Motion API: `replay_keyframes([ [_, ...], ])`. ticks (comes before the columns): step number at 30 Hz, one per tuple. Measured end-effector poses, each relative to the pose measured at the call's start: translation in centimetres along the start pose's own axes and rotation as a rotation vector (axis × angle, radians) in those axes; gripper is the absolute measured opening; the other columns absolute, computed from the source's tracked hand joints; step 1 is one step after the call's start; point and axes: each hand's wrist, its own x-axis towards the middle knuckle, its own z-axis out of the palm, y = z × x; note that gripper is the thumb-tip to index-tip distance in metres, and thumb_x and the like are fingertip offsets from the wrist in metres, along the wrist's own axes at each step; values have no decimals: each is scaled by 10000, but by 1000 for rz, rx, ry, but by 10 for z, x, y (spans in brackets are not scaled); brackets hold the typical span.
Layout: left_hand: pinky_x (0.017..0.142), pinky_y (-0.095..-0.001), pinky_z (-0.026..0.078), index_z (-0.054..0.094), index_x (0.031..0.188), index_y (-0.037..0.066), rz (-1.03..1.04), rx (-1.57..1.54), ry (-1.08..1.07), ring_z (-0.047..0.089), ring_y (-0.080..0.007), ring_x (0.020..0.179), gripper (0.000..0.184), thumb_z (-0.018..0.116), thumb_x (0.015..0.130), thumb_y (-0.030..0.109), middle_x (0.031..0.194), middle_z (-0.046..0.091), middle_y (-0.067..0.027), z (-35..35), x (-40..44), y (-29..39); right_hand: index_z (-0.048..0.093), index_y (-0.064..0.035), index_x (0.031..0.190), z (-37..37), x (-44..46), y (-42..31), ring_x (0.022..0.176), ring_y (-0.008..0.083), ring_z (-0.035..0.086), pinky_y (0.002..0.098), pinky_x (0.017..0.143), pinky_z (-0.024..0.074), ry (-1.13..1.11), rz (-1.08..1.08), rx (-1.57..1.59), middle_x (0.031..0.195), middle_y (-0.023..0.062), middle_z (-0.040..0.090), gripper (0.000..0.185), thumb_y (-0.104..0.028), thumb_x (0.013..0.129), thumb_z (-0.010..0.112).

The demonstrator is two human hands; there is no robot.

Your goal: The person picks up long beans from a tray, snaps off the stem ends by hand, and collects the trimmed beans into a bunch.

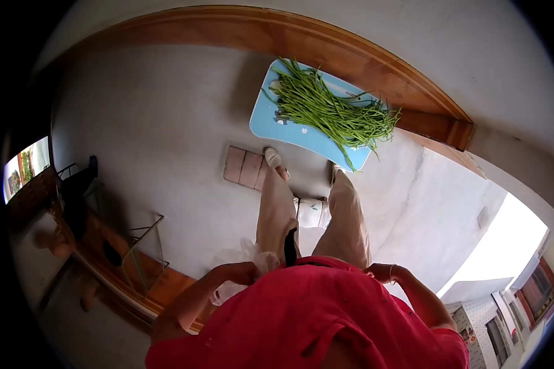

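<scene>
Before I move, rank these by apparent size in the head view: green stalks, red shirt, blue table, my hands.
1. Red shirt
2. Blue table, whole outline
3. Green stalks
4. Left hand, right hand: too alike to rank

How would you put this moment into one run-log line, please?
left hand: at translucent plastic bag | right hand: at red shirt | both grips: unclear | ahead: green stalks on blue tabletop
</scene>
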Motion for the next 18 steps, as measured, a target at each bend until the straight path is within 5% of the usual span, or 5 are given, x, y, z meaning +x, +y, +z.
replay_keyframes([
  [2, 681, -321, 468, 683, 774, 23, -26, -108, -35, 587, -175, 669, 347, 686, 778, 370, 726, 657, -87, -3, -10, 13, 634, -26, 957, 20, -13, -22, 808, 274, 654, 360, 729, 519, -30, 3, -170, 929, 173, 673, 246, -200, 789, 587],
  [5, 550, -271, 368, 601, 758, -9, -30, 27, 260, 384, -68, 594, 337, 736, 781, 298, 603, 445, 24, -129, -2, -8, 633, -17, 936, -64, 86, -5, 801, 243, 655, 344, 701, 515, -8, -66, -318, 887, 147, 680, 237, -196, 792, 577],
  [7, 587, -264, 410, 650, 857, -25, -15, -98, 429, 451, -66, 622, 304, 725, 784, 260, 645, 533, 7, -162, 6, 19, 643, -39, 946, -81, 75, -7, 816, 227, 656, 333, 710, 520, -78, 109, 48, 885, 116, 686, 220, -203, 811, 586],
  [10, 570, -267, 413, 605, 766, -21, -2, -194, 698, 457, -57, 610, 249, 706, 805, 203, 642, 540, 18, -225, 33, 13, 630, -40, 984, -134, 114, 23, 845, 216, 660, 331, 752, 522, 41, -97, -28, 894, 106, 689, 254, -236, 822, 644],
  [18, 608, -370, 462, 561, 737, 4, 18, 481, 917, 591, -269, 637, 121, 634, 755, 99, 698, 609, -124, -302, 157, 13, 579, -62, 1084, -249, 189, 63, 904, 192, 628, 315, 824, 496, 166, -107, -109, 953, 90, 661, 271, -230, 870, 588],
])
